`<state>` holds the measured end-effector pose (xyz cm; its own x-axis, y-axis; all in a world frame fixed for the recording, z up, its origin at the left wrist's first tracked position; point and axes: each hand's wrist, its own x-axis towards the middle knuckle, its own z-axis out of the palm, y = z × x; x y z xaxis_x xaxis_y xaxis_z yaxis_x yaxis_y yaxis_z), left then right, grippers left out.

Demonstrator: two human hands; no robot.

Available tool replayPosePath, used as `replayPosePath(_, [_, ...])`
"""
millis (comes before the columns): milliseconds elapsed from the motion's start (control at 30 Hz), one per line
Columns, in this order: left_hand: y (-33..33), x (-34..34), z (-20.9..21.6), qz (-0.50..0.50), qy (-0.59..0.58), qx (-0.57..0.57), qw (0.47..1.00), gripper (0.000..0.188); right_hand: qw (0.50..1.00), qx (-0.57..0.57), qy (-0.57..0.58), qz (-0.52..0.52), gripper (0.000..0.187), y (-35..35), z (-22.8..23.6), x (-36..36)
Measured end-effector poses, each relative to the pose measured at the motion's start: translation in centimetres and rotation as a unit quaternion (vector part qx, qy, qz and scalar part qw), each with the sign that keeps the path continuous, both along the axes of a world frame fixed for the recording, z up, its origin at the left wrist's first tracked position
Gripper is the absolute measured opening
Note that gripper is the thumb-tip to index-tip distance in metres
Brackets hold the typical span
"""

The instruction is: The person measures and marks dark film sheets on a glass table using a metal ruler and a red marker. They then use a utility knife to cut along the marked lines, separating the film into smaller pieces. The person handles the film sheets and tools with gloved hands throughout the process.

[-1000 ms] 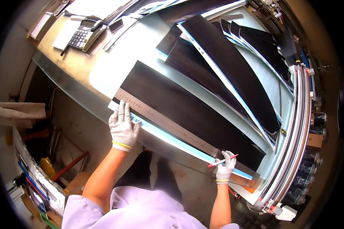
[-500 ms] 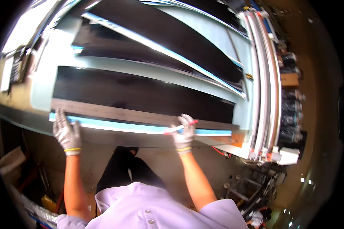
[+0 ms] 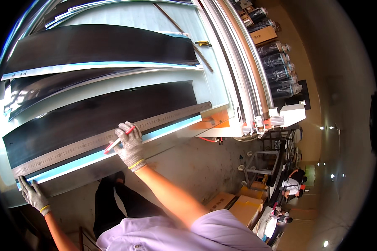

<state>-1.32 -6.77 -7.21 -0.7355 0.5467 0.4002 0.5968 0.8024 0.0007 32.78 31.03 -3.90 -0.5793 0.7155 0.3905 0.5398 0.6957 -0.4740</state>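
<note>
A long steel ruler (image 3: 77, 147) lies along the near part of a black film sheet (image 3: 100, 109) with a blue and white strip (image 3: 167, 131) at its near edge. Both my hands wear grey knit gloves with yellow cuffs. My left hand (image 3: 33, 196) rests with fingers apart at the ruler's left end, over the sheet's corner. My right hand (image 3: 129, 147) is closed round a red and white pen (image 3: 109, 148), its fingertips on the ruler near the middle. The pen lies across the hand, its lower end over the blue strip.
Further black sheets (image 3: 100, 45) with pale edges lie across the glass-topped table (image 3: 211, 85). Beyond them are a thin dark rod (image 3: 167, 17) and a yellow utility knife (image 3: 203, 43). Long rails (image 3: 238, 62) border the right side. Cardboard boxes (image 3: 222, 202) stand on the floor.
The view has swung to the right, so the table and ruler now slant up to the right. My right hand, still holding the pen, sits further left along the ruler.
</note>
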Motion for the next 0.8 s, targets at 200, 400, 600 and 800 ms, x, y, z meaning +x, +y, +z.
replayPosePath(200, [-0.3, -0.1, -0.2, 0.003, 0.002, -0.007, 1.000, 0.063, 1.000, -0.010, -0.020, 0.000, 0.048, -0.1, -0.2, 0.0])
replayPosePath(400, [0.6, 0.8, 1.0, 0.032, -0.021, -0.023, 0.999, 0.065, 1.000, 0.011, -0.010, -0.005, 0.050, -0.2, 0.7, -0.4])
replayPosePath(600, [3.0, 2.3, 4.4, 0.021, -0.109, 0.031, 0.993, 0.074, 1.000, -0.003, 0.025, 0.006, 0.049, -0.9, 1.4, -1.3])
replayPosePath(800, [0.6, 1.4, 5.2, -0.017, -0.162, 0.087, 0.983, 0.073, 0.999, -0.007, 0.049, 0.021, 0.042, -6.2, 1.1, -7.9])
